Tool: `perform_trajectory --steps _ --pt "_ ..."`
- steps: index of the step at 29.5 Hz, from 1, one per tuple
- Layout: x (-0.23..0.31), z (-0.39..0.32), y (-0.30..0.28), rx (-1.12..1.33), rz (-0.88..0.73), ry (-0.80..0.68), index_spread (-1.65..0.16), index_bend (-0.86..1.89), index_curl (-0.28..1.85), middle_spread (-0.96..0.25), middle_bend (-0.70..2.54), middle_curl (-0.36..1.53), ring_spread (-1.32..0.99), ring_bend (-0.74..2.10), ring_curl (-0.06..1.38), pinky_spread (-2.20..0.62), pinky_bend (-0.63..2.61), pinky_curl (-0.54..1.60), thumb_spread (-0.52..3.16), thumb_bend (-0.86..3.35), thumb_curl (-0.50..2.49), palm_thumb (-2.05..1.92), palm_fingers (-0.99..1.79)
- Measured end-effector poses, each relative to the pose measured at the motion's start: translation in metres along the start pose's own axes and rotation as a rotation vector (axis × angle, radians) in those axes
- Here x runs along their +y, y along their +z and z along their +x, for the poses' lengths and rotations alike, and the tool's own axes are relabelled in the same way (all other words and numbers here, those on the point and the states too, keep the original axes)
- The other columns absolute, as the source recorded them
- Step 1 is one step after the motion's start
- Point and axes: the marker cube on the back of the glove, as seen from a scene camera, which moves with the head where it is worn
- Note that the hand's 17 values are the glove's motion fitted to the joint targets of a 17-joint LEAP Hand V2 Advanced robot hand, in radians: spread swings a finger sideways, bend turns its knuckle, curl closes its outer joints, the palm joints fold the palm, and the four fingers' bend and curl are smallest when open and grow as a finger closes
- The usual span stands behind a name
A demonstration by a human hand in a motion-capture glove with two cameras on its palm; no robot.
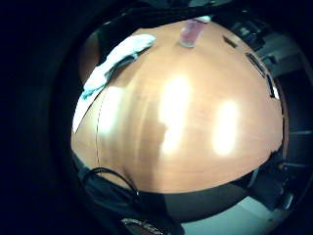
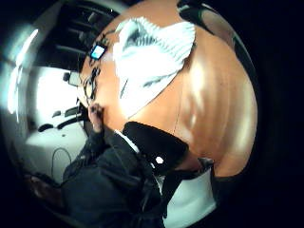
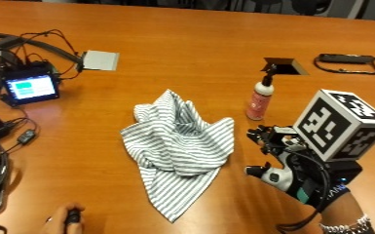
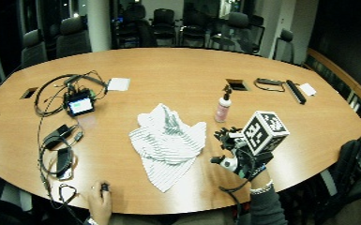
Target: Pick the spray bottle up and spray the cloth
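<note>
A pink spray bottle [image 3: 260, 100] with a black nozzle stands upright on the wooden table [image 3: 193, 44], right of a crumpled grey-and-white striped cloth [image 3: 177, 146]. My gloved right hand [image 3: 288, 163] hovers over the table on the near side of the bottle and right of the cloth, touching neither. Its fingers are spread and relaxed and hold nothing. The little finger side palm view shows the bottle [image 1: 190, 32] and the cloth [image 1: 117, 58] some way off. The cloth [image 2: 152, 61] also shows in the thumb side palm view, as do the bottle [image 4: 222, 108] and my hand [image 4: 239, 152] in the wide view.
A small lit screen with tangled cables [image 3: 30, 87] sits at the left, a white pad [image 3: 101, 60] behind it. A table cutout [image 3: 284, 65] and a black looped item [image 3: 346, 61] lie beyond the bottle. The bare hand [image 3: 67, 219] rests at the front edge on a small black object.
</note>
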Motion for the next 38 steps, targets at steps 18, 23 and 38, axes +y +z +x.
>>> perform_trajectory --steps 18,23,38 --pt "-0.053 0.011 0.012 -0.096 0.132 0.040 -0.40 0.17 0.23 -0.07 0.23 0.20 -0.04 0.26 0.17 0.24 0.29 0.21 0.88 0.00 0.15 0.23 0.51" --pt "-0.114 0.034 0.013 -0.092 0.246 0.124 -0.38 0.18 0.23 -0.08 0.24 0.24 -0.06 0.37 0.21 0.23 0.28 0.22 1.03 0.10 0.20 0.43 0.76" --pt "-0.202 0.094 -0.001 -0.353 0.555 0.523 -0.30 0.17 0.34 -0.15 0.29 0.34 -0.11 0.40 0.32 0.08 0.20 0.27 1.16 0.16 0.29 0.67 1.06"
